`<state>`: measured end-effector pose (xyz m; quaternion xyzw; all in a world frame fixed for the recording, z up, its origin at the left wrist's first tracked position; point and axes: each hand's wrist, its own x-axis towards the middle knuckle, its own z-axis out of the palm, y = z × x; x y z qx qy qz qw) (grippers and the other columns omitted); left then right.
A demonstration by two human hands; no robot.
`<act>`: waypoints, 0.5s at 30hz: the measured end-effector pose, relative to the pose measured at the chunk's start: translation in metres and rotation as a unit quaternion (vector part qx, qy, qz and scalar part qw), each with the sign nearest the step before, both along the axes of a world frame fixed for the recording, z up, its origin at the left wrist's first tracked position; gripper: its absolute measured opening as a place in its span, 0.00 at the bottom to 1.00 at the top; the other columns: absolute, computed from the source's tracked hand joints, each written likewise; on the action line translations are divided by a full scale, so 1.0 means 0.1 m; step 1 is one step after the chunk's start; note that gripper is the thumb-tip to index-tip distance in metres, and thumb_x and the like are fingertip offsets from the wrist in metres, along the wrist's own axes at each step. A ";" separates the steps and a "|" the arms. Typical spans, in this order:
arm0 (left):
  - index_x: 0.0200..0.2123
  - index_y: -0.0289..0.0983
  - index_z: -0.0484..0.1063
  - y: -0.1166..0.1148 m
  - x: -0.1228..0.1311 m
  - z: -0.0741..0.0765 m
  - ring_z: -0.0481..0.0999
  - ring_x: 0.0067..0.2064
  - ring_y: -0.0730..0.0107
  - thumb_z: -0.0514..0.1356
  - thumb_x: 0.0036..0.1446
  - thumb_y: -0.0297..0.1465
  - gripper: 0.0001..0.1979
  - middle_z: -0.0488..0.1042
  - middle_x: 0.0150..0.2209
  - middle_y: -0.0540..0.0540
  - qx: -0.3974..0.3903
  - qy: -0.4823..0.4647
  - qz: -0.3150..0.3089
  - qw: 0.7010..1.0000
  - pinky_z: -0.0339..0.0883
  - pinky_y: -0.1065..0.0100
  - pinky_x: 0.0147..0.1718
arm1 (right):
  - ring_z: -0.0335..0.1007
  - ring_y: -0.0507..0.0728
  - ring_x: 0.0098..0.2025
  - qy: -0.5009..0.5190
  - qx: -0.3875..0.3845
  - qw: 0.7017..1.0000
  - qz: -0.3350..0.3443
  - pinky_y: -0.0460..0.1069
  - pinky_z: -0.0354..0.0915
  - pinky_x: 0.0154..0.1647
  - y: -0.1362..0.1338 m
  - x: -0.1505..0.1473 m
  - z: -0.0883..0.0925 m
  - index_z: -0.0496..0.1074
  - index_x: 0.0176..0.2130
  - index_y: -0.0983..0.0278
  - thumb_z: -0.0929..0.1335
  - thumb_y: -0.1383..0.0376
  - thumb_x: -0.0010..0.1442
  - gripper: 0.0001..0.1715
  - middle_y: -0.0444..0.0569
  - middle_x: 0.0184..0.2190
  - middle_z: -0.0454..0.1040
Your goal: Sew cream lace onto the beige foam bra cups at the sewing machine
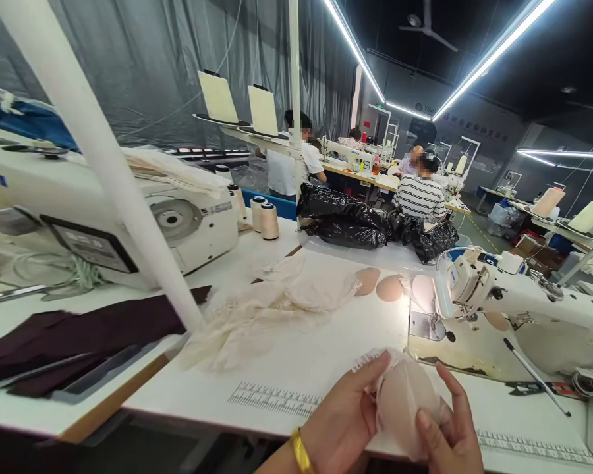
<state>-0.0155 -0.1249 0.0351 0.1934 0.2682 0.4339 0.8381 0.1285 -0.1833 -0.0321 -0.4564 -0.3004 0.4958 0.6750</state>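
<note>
Both my hands hold one pale pink bra cup (pixel 406 401) with a strip of white lace along its top edge, low over the front of the white table (pixel 296 368). My left hand (pixel 346 418), with a gold bangle on the wrist, grips the cup's left side with fingers closed on it. My right hand (pixel 449 434) pinches its right side between thumb and fingers. Just beyond the cup stands a white sewing machine (pixel 514 316), lit at its needle plate. A heap of cream lace pieces (pixel 271 303) lies to the left on the table.
Loose pink cups (pixel 389 288) lie behind the lace. Another sewing machine (pixel 103 217), dark fabric (pixel 79 336) and thread cones (pixel 269 220) sit at left, behind a slanted white pole (pixel 123 191). Black plastic bags (pixel 356 220) lie at the table's far end. Other people sit at tables beyond.
</note>
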 end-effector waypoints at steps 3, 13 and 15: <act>0.39 0.32 0.81 -0.04 0.01 -0.04 0.82 0.44 0.48 0.76 0.48 0.42 0.22 0.83 0.41 0.36 0.002 -0.019 0.000 1.000 0.76 0.58 0.44 | 0.81 0.64 0.36 -0.009 0.006 1.000 0.000 0.55 0.76 0.38 0.03 0.00 0.04 0.47 0.73 0.59 0.81 0.47 0.50 0.66 0.53 0.39 0.84; 0.35 0.31 0.80 -0.03 0.07 -0.04 0.82 0.41 0.48 0.77 0.45 0.41 0.21 0.83 0.42 0.34 -0.044 0.034 0.021 0.998 0.76 0.58 0.43 | 0.81 0.63 0.36 -0.013 0.018 1.000 0.001 0.53 0.76 0.37 -0.03 -0.07 -0.02 0.54 0.69 0.60 0.79 0.47 0.53 0.56 0.52 0.38 0.83; 0.37 0.31 0.80 -0.03 0.09 -0.04 0.83 0.41 0.48 0.77 0.46 0.42 0.22 0.83 0.43 0.34 -0.045 0.032 0.022 0.998 0.75 0.58 0.44 | 0.80 0.62 0.32 -0.008 0.013 1.000 0.002 0.52 0.75 0.33 -0.03 -0.05 -0.02 0.54 0.67 0.60 0.79 0.47 0.53 0.55 0.52 0.36 0.83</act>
